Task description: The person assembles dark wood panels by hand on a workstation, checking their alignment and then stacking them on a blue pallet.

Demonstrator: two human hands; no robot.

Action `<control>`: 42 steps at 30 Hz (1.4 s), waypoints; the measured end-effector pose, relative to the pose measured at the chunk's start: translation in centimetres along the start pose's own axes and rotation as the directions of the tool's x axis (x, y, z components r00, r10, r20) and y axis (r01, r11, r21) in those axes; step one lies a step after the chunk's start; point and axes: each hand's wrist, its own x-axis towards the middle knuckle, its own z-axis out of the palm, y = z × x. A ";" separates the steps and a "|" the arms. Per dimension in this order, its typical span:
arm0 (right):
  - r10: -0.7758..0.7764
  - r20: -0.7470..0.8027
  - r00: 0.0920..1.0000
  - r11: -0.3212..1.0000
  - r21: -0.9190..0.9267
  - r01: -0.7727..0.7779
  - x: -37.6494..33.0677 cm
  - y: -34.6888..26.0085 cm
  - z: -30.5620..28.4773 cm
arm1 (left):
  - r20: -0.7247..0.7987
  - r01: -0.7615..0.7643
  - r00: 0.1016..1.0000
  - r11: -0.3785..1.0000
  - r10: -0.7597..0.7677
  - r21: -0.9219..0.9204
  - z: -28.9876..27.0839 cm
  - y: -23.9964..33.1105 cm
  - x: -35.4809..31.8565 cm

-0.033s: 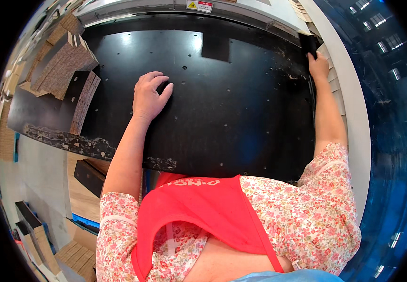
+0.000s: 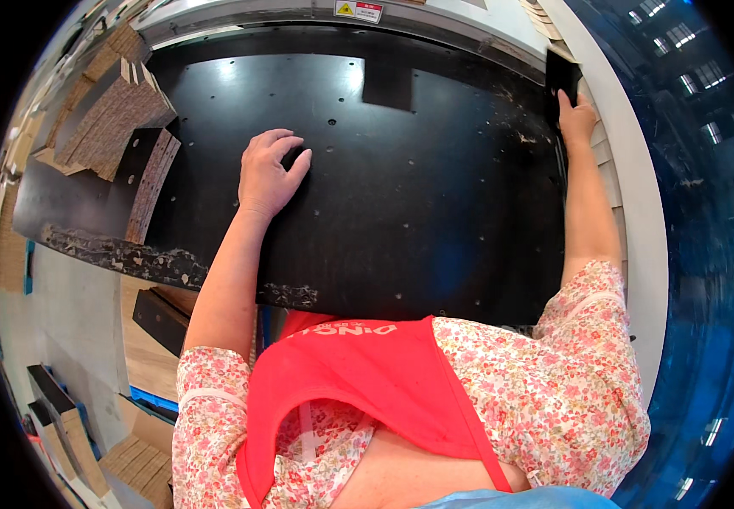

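Note:
A wide black work table with scattered small holes spreads before me. Over its left-middle part is my left hand, fingers apart and a little curled, holding nothing; whether it touches the surface I cannot tell. At the far right edge, my right hand grips a small black board, its thumb on the dark face. The hand hides the board's lower end. Just right of it, a row of pale, overlapping flat pieces runs along the table's side.
Stacked black-faced boards stand on the table's left end, with a taller brown-edged stack behind them. A grey machine beam with a warning label crosses the far side. Lower left, more boards lie below table height.
The small black board in my right hand has risen slightly and turned, so more of its dark face shows. My left hand has stayed in place.

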 end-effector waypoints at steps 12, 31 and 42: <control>-0.090 0.186 0.978 0.921 0.389 0.011 -4.6 -6.1 1.0 | -0.006 0.025 1.000 0.998 -0.025 -0.064 -0.2 -0.4 -0.1; -0.680 0.247 0.691 0.624 -0.299 0.722 -11.1 -11.7 -2.0 | 0.035 0.063 0.998 0.990 -0.059 -0.129 -0.3 -0.4 0.0; -0.899 0.343 0.273 0.288 -0.007 0.958 -18.5 -26.8 -9.1 | -0.157 -0.305 0.944 0.950 0.292 -0.069 -6.5 7.9 -4.7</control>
